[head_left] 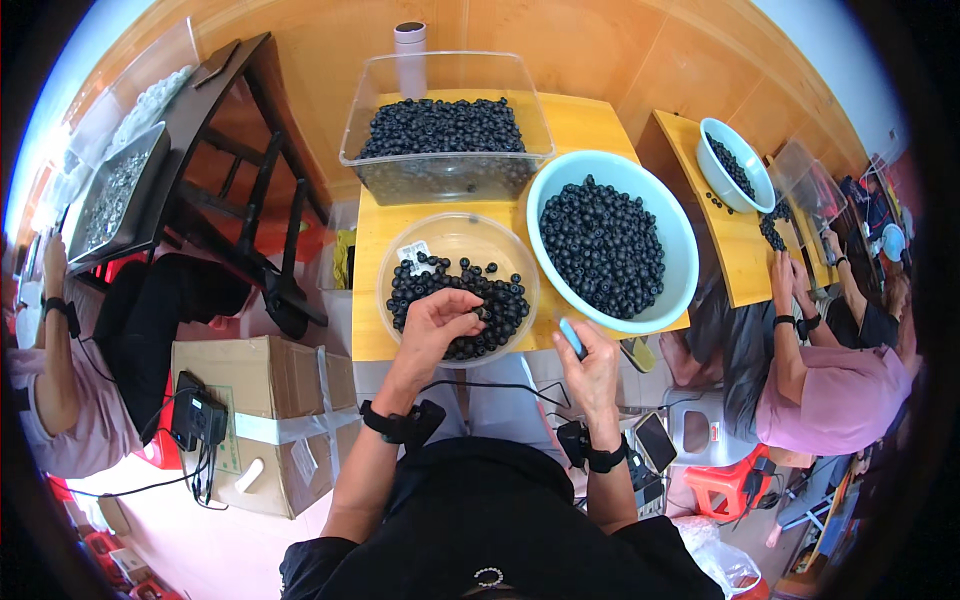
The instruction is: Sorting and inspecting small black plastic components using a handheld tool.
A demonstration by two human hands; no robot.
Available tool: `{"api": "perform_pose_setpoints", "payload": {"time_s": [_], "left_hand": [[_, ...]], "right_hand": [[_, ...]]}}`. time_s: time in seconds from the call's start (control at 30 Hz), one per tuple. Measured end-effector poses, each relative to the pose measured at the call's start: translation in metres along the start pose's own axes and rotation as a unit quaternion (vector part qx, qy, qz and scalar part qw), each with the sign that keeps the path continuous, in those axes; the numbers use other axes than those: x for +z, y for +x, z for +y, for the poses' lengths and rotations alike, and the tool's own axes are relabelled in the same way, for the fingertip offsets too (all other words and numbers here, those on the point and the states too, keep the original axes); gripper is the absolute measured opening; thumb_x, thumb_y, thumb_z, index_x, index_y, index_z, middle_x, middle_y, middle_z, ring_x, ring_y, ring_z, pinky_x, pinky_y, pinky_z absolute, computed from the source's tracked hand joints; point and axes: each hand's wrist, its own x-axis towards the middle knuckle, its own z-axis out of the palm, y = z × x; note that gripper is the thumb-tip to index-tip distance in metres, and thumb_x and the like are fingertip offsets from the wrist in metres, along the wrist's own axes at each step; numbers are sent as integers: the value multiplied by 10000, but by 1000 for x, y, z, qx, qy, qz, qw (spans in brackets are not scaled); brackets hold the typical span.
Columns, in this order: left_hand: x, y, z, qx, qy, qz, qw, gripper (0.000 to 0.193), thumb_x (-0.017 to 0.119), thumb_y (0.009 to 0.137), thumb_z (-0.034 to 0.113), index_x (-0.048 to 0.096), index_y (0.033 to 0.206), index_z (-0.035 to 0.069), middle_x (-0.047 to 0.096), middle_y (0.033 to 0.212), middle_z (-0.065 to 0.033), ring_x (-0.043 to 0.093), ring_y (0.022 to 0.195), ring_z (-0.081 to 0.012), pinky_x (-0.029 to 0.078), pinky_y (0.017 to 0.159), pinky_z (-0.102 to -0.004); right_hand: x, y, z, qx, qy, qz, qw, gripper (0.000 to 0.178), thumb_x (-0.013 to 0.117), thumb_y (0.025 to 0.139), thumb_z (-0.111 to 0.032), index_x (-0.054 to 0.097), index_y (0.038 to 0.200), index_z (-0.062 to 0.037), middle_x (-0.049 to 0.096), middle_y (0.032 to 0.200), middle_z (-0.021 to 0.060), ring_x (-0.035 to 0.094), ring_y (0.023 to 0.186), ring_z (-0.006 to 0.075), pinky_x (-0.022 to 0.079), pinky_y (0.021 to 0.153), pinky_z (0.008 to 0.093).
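Note:
My left hand (440, 325) pinches a small dark round bead (483, 313) above a see-through round bowl (384, 280), which stands at the near edge of the yellow table. Dark beads (500, 290) lie in that bowl with a white printed slip (414, 253) among them. Closed around a blue-handled tool (573, 338), my right hand (592, 370) is apart from the left, just past the table's near edge; the tool's working end cannot be made out. A light blue basin (683, 235) full of dark beads (600, 250) stands to the right of the bowl.
Behind the bowl stands a rectangular see-through bin (450, 185) of beads, with a lilac bottle (410, 60) behind it. A taped cardboard box (265, 390) is at left. Co-workers sit on both sides, one at another yellow table (740, 270). A cable (500, 385) crosses my lap.

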Motion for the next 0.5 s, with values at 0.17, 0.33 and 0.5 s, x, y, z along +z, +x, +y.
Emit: {"api": "perform_pose_setpoints", "payload": {"time_s": [0.17, 0.33, 0.5], "left_hand": [[-7, -16, 11, -97, -344, -134, 924, 234, 580, 892, 108, 566, 1091, -14, 654, 940, -136, 654, 842, -144, 556, 740, -239], [-3, -21, 5, -110, -411, -152, 892, 226, 570, 905, 133, 553, 1080, -8, 618, 991, -123, 645, 803, -118, 553, 729, -223], [-3, -23, 2, -96, -419, -158, 889, 192, 564, 903, 92, 572, 1073, 3, 633, 978, -94, 648, 813, -121, 554, 745, -227]], "right_hand": [[11, 0, -22, -21, 54, -77, 995, 188, 664, 786, -66, 646, 957, 9, 601, 744, 108, 532, 525, 158, 401, 474, 279], [18, 2, -39, -93, 104, -96, 986, 196, 665, 792, -80, 644, 973, -6, 596, 738, 96, 532, 527, 178, 398, 471, 277], [14, 3, -47, -115, 49, -146, 981, 227, 677, 785, -111, 637, 989, -18, 586, 731, 106, 569, 571, 253, 435, 499, 319]]}}
